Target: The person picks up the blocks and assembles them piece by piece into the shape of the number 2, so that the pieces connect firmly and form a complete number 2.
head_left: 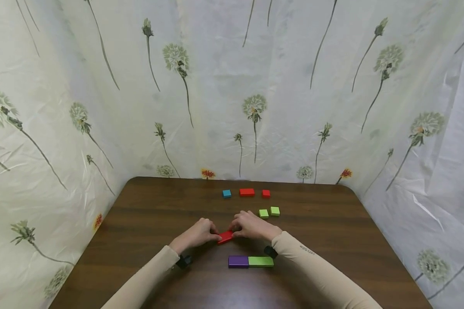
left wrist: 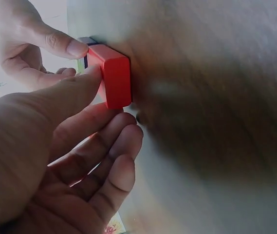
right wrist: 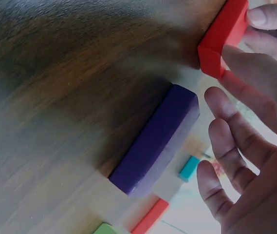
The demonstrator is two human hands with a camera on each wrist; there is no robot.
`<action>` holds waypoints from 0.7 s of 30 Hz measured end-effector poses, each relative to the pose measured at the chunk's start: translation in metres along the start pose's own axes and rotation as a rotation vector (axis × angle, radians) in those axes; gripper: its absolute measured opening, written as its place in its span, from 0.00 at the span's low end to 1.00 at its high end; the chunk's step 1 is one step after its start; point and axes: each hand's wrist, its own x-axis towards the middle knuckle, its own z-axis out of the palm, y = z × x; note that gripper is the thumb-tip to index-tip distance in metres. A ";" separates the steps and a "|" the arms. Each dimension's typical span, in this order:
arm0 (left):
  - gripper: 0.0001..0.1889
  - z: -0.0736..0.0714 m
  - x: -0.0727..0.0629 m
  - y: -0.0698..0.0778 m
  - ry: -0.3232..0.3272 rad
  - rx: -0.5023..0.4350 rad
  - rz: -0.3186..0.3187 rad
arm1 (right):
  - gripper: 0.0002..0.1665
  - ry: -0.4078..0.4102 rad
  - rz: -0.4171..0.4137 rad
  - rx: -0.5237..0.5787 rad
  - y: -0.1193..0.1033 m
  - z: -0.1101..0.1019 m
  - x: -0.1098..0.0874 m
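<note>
A rectangular red block (head_left: 225, 237) lies slantwise between the two hands. My left hand (head_left: 196, 234) pinches its left end between thumb and forefinger, other fingers loosely bent, as the left wrist view shows. With thumb and forefinger, my right hand (head_left: 250, 225) pinches the other end. Whether the block touches the table cannot be told. In the right wrist view a long purple block (right wrist: 155, 141) lies on the table by the right hand's fingers; the right hand hides it in the head view.
Nearer the body, another purple block (head_left: 238, 262) and a long green block (head_left: 261, 262) lie end to end. Farther back are two small green blocks (head_left: 264, 213), a small blue block (head_left: 226, 194), a long red block (head_left: 247, 192) and a small red block (head_left: 266, 194). A patterned curtain (head_left: 216, 128) hangs behind the table.
</note>
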 end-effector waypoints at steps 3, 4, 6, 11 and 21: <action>0.09 0.003 0.001 0.002 0.002 -0.011 -0.005 | 0.13 -0.001 0.000 0.000 0.001 -0.001 -0.002; 0.09 0.004 0.001 0.003 0.002 -0.014 -0.007 | 0.13 -0.003 -0.001 -0.001 0.002 -0.001 -0.003; 0.09 0.007 0.002 0.005 0.000 -0.024 -0.016 | 0.13 -0.009 0.001 0.000 0.003 -0.002 -0.005; 0.08 0.013 0.003 0.009 -0.001 -0.053 -0.003 | 0.12 -0.023 0.001 0.000 0.005 -0.003 -0.009; 0.09 0.023 0.003 0.018 0.004 -0.107 0.071 | 0.10 -0.022 0.009 -0.022 0.003 -0.007 -0.021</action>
